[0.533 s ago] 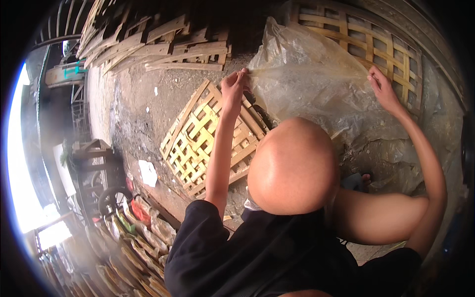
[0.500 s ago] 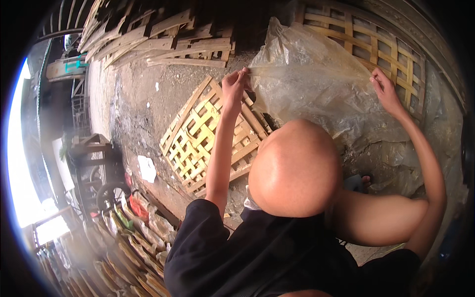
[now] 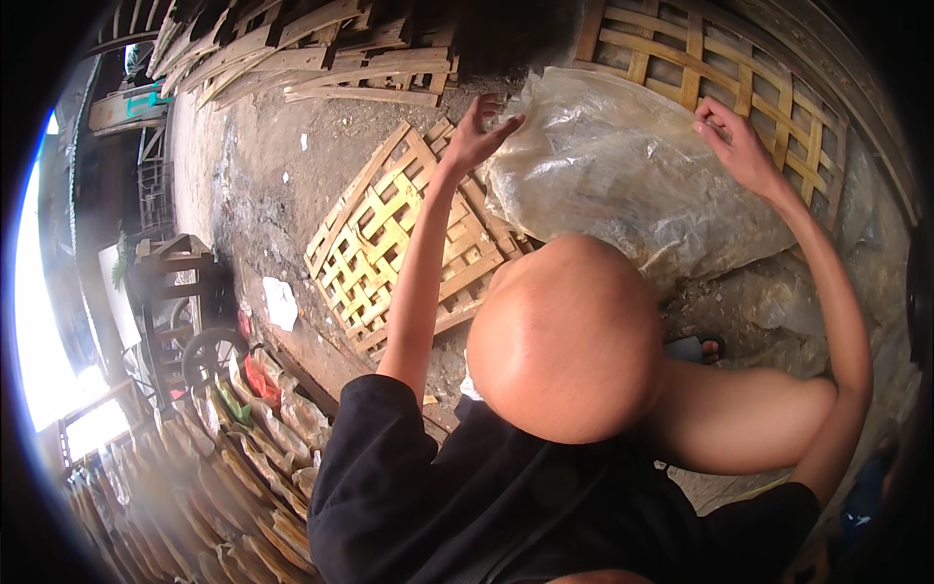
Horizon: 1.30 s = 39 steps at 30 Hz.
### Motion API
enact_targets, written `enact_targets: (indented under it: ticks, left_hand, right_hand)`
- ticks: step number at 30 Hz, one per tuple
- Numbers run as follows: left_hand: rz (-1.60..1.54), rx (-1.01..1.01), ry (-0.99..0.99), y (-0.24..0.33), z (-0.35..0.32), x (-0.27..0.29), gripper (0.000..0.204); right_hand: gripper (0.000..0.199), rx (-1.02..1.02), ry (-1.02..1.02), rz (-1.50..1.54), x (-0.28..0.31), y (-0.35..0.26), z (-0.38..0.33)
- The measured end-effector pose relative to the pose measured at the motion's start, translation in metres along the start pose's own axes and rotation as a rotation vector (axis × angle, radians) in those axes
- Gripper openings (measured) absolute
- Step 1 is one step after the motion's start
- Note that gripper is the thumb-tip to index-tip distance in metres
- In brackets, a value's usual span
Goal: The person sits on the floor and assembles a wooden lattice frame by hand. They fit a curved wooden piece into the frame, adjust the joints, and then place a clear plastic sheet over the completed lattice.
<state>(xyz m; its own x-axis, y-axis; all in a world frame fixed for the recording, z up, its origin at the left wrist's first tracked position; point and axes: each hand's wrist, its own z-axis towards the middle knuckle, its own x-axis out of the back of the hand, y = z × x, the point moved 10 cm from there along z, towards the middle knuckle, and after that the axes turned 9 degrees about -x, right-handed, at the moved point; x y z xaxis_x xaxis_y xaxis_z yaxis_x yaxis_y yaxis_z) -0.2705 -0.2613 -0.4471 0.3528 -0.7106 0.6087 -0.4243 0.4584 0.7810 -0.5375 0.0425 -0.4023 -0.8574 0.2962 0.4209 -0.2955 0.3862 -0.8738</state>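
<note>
A cloudy, crumpled clear plastic sheet lies spread on the ground in front of me, its far part against a woven slat panel. At its left edge is my left hand, fingers apart and thumb stretched toward the plastic, gripping nothing. My right hand is at the sheet's upper right edge, fingers curled and thumb closed toward them on the plastic. Below my left hand, a woven bamboo panel with a wooden frame lies on the ground, partly behind my forearm.
A larger woven slat panel lies at the far right. Wooden slats are piled at the far left. Many upright bundles stand at the lower left, near a wheeled cart. White scrap lies on the ground. My bent knees rise in front.
My left hand has released the sheet's edge and opened. The stretched sheet has slackened and dropped lower. My right hand has shifted slightly left and away from me.
</note>
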Motion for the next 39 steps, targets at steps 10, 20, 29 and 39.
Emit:
enact_targets:
  ticks: [10, 20, 29, 39]
  left_hand:
    - [-0.518, 0.211, 0.12, -0.069, -0.019, 0.02, 0.029]
    - [0.11, -0.694, 0.12, 0.284, -0.023, -0.014, 0.035]
    - [0.307, -0.37, -0.959, 0.291, 0.084, -0.113, 0.047]
    - [0.643, -0.674, -0.299, 0.237, 0.186, -0.063, 0.036]
  right_hand:
    - [0.01, -0.04, 0.096, -0.004, 0.023, -0.024, -0.022]
    - [0.012, 0.056, 0.123, -0.136, 0.05, -0.056, -0.044]
    - [0.03, -0.218, 0.134, -0.244, 0.107, -0.085, -0.091]
    - [0.043, -0.17, 0.172, -0.549, 0.219, 0.095, -0.127]
